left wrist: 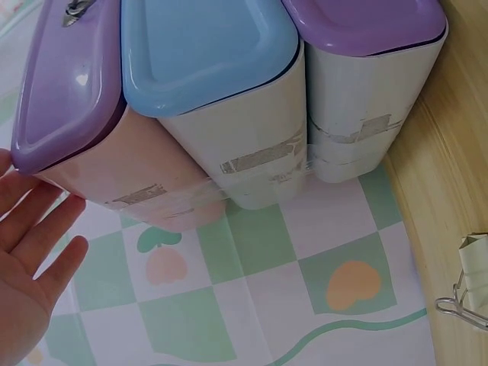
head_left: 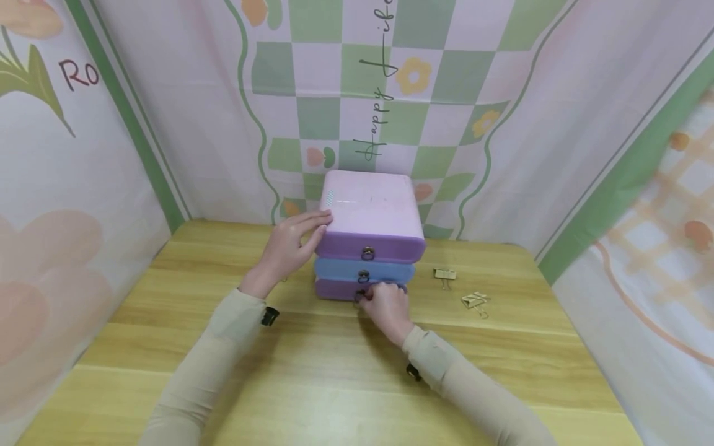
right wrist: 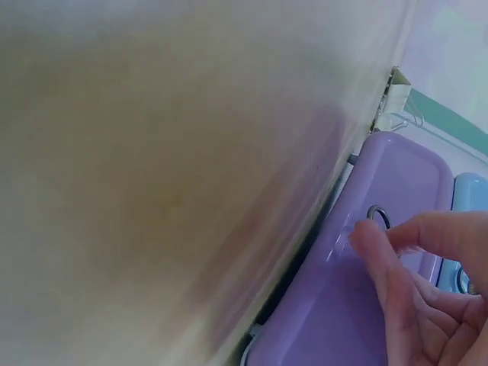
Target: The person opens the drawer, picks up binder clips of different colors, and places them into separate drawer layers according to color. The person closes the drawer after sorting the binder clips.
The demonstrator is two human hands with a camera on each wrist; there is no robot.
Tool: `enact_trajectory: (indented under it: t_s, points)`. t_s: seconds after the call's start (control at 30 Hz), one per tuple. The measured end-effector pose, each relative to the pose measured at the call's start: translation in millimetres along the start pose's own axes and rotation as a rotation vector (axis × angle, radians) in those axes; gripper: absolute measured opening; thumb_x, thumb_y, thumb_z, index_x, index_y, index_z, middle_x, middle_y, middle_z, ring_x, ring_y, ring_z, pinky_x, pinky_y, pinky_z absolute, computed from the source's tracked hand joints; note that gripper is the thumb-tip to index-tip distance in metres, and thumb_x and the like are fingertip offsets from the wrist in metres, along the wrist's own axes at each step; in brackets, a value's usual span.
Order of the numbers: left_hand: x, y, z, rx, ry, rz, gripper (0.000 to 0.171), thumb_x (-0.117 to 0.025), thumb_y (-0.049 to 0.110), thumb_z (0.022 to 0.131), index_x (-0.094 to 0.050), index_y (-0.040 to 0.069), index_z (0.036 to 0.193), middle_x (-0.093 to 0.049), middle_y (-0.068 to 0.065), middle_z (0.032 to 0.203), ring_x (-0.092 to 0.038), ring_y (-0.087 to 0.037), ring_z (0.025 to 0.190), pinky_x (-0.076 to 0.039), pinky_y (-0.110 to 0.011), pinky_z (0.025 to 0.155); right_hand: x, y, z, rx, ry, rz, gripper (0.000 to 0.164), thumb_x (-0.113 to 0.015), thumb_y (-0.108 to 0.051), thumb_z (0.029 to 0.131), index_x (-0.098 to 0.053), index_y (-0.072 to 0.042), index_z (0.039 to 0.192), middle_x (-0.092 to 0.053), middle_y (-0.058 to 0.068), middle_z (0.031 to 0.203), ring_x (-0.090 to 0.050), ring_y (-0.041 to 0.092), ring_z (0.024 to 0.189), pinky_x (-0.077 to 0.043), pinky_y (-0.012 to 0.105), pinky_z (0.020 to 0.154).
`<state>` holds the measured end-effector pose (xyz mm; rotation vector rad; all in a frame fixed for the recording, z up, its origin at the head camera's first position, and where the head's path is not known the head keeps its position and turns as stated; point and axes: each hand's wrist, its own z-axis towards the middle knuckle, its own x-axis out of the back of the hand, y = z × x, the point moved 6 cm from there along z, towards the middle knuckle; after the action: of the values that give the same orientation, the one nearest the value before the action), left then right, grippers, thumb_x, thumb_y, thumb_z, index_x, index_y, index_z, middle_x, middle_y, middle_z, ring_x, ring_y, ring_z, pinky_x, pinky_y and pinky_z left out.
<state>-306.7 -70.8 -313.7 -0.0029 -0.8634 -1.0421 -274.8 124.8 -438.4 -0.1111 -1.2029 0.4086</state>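
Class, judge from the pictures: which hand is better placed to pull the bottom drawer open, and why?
Probably the right hand: it pinches the ring on the bottom drawer. The left hand rests higher up, against the pink box.

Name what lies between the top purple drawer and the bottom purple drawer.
The blue drawer lies between the top purple drawer and the bottom purple drawer; head and left wrist views show it.

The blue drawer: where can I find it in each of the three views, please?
Head: blue drawer, just below centre, middle of the stack.
Left wrist: blue drawer, top, slightly left of centre.
Right wrist: blue drawer, right edge, partly behind the right hand.
Shared landmark: the bottom purple drawer, next to the blue one in every view.
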Motion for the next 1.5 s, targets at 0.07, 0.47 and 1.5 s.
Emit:
enact_trajectory:
  t_s: [0.07, 0.47, 1.5]
  points:
    - [0.2, 0.0, 0.0, 0.0, 0.003, 0.001, 0.028, -0.055, 0.02, 0.096, -0.066, 0.009, 0.118, -0.063, -0.005, 0.127, -0.06, -0.023, 0.117, -0.047, -0.038, 0.102, 1.2, 1.8, -0.7, -0.012, 0.008, 0.032, 0.033, -0.072, -0.016, 0.074, -0.058, -0.021, 0.045, -0.05, -0.011, 0.04, -0.039, 0.005, 0.038, -0.038, 0.029, 0.045]
    - [0.0, -1.2, -0.6, 0.003, 0.004, 0.004, 0.028, -0.055, 0.021, 0.096, -0.066, 0.01, 0.119, -0.063, -0.005, 0.127, -0.059, -0.022, 0.118, -0.047, -0.038, 0.102, -30.3, 28.8, -17.9, -0.534, -0.196, 0.821, 0.015, -0.067, -0.01, 0.082, -0.072, 0.004, 0.087, -0.072, 0.014, 0.073, -0.068, 0.015, 0.054, -0.054, 0.022, 0.047]
    - [0.4, 0.4, -1.1, 0.002, -0.003, 0.002, 0.028, -0.055, 0.021, 0.096, -0.066, 0.01, 0.119, -0.063, -0.005, 0.127, -0.059, -0.023, 0.118, -0.046, -0.039, 0.102, -48.4, 21.6, -29.4, -0.878, -0.402, 1.227, 0.017, -0.067, -0.019, 0.087, -0.069, -0.007, 0.098, -0.072, -0.004, 0.073, -0.064, 0.003, 0.058, -0.042, 0.013, 0.046]
